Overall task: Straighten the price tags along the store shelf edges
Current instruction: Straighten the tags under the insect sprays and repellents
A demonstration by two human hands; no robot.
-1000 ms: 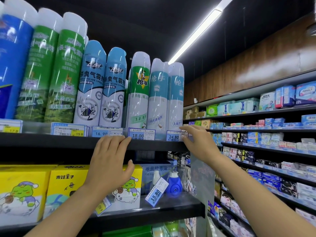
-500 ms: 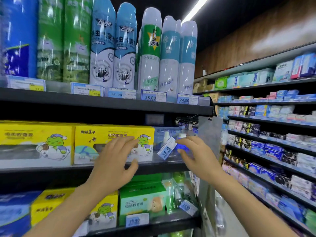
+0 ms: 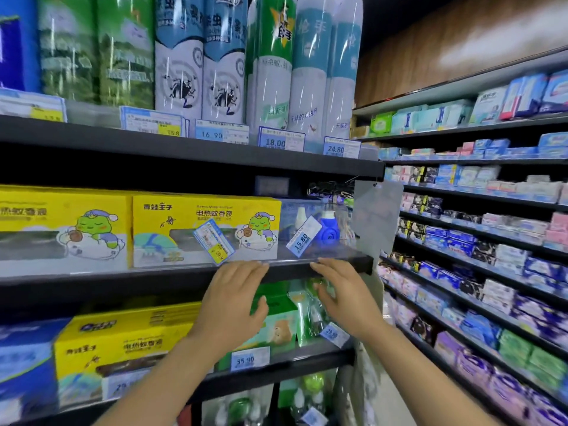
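On the middle shelf edge (image 3: 153,279) two price tags sit crooked: a blue-and-yellow tag (image 3: 213,241) tilted left in front of a yellow box, and a blue-and-white 15.80 tag (image 3: 303,237) tilted right. My left hand (image 3: 232,299) is raised just below the first tag, fingers straight, tips at the shelf edge. My right hand (image 3: 342,295) is beside it under the 15.80 tag, fingers straight with tips at the edge. Neither hand holds anything. The top shelf's tags, such as the 18.00 tag (image 3: 281,141) and 24.80 tag (image 3: 341,148), stand level.
Tall spray cans (image 3: 270,63) fill the top shelf and yellow boxes (image 3: 206,229) the middle one. The lower shelf carries a level 35.90 tag (image 3: 249,358) and a tilted tag (image 3: 333,335). A long aisle of shelves (image 3: 479,229) runs along the right.
Both hands came down from the top shelf's tags to the middle shelf edge, and my view dropped with them. The tilted tags on the middle shelf are uncovered now.
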